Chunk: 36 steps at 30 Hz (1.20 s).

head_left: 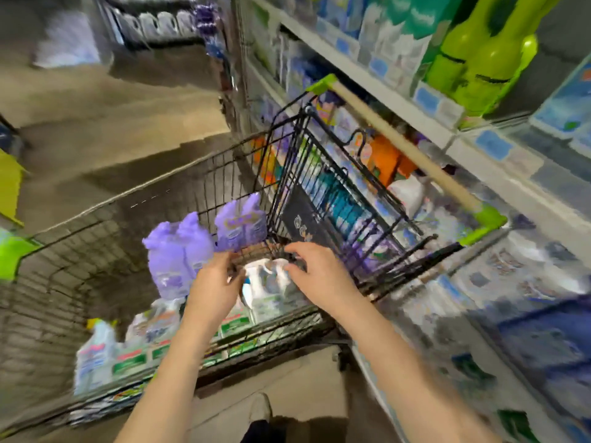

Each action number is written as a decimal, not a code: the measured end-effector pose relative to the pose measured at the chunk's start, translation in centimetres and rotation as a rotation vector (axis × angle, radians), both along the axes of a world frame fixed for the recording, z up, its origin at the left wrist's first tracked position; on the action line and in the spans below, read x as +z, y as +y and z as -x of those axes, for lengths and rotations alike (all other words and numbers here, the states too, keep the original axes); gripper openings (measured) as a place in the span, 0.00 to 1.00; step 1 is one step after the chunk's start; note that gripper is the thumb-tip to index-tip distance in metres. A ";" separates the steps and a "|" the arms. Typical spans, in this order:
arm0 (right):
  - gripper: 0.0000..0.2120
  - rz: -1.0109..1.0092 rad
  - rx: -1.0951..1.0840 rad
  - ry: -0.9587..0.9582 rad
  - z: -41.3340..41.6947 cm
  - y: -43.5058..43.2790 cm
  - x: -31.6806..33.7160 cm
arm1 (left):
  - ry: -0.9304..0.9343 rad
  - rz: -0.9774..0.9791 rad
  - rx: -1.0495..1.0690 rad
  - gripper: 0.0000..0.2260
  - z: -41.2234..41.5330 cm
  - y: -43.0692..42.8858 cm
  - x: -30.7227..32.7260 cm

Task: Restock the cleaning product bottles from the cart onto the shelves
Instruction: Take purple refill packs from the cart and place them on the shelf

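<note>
The cart [80,251] holds purple bottles [179,251] at ten o'clock of a white spray bottle [265,282], which the left hand [212,282] and right hand [316,276] flank, fingers spread.

The cart [224,174] is black wire mesh with a beige handle bar [406,145] capped in lime green at both ends, and a lime-green corner guard [12,254] at 9 o'clock. Inside it, the purple bottles [179,251] are uniform lilac with pale labels. The white spray bottle [265,282] between the hands has a blue mark. At 7 o'clock, the clear bottles [96,353] carry red-and-green label bands. At 1 o'clock, the lime-green bottles [473,59] stand on a white shelf [399,103] with blue price tags. The floor [112,107] is tan.
</note>
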State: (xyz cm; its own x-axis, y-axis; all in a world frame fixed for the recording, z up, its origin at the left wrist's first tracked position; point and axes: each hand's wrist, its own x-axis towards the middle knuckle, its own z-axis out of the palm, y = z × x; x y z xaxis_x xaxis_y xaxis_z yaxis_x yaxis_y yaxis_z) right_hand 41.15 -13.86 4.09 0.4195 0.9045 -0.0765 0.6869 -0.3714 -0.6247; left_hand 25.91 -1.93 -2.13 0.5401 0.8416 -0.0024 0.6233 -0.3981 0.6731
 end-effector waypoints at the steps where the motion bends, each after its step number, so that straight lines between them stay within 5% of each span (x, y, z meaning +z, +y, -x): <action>1: 0.17 0.023 0.012 0.025 0.4 1.9 -0.9 | 0.020 0.018 0.026 0.14 0.8 1.9 -1.4; 6: 0.18 0.159 0.052 0.068 1.9 11.0 -6.4 | 0.143 0.112 0.152 0.18 3.5 11.0 -7.9; 15: 0.26 0.263 0.160 0.130 4.1 23.9 -17.7 | 0.044 0.304 0.493 0.24 8.3 20.4 -18.4; 19: 0.31 0.222 0.166 0.154 4.8 27.6 -20.8 | 0.072 0.250 0.414 0.18 7.7 21.3 -17.2; 30: 0.23 0.193 0.162 0.172 4.0 31.2 -23.9 | 0.093 0.126 0.326 0.22 7.9 22.4 -18.3; 34: 0.18 0.155 0.150 0.288 2.4 31.2 -23.5 | -0.057 0.206 0.341 0.20 7.9 22.1 -18.1; 36: 0.16 0.093 0.025 0.178 0.9 31.6 -23.3 | -0.231 0.325 0.429 0.20 7.8 21.7 -17.6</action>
